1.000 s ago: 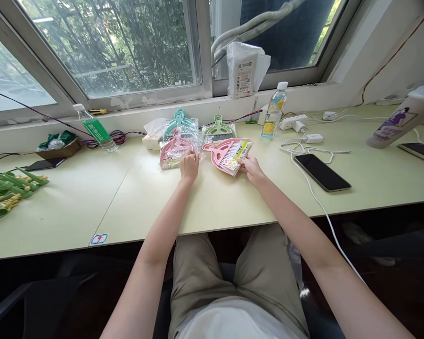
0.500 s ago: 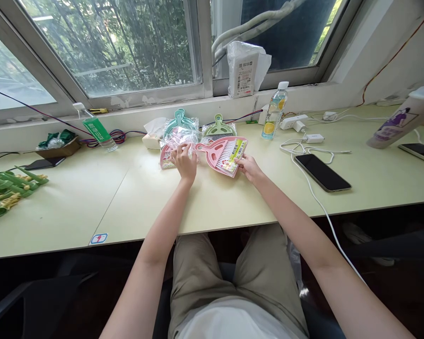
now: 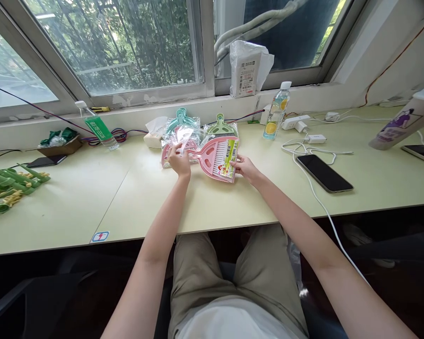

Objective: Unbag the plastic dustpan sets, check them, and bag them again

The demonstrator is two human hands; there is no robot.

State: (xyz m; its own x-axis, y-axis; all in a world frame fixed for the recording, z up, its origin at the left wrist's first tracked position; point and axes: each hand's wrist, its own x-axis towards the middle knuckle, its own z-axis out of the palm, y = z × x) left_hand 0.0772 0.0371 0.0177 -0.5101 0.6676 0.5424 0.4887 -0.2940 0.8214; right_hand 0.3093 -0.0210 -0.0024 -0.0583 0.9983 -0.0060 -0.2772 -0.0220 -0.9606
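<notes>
A pink dustpan (image 3: pixel 207 160) with a white-bristled brush (image 3: pixel 219 157) and a yellow-green label card (image 3: pixel 230 157) lies face up toward me above the table. My right hand (image 3: pixel 245 168) grips its wide right edge at the card. At the handle end, my left hand (image 3: pixel 179 161) has its fingers curled, and its exact contact is partly hidden. Just behind the left hand lies another wrapped pink set (image 3: pixel 165 157), partly covered. Farther back are a wrapped teal set (image 3: pixel 181 117) and a wrapped green set (image 3: pixel 220 126).
A tissue pack (image 3: pixel 154 134) and a green-labelled bottle (image 3: pixel 98 126) stand left. To the right are a lemon-drink bottle (image 3: pixel 276 113), a phone (image 3: pixel 324 173), white cables (image 3: pixel 305 172), a power strip (image 3: pixel 294 121) and a large cup (image 3: pixel 404 120). Green plastic pieces (image 3: pixel 10 186) lie far left.
The pink dustpan has shifted slightly left and turned, so its bristles and card face me more squarely. My left hand has moved a little left and lower, meeting the handle end.
</notes>
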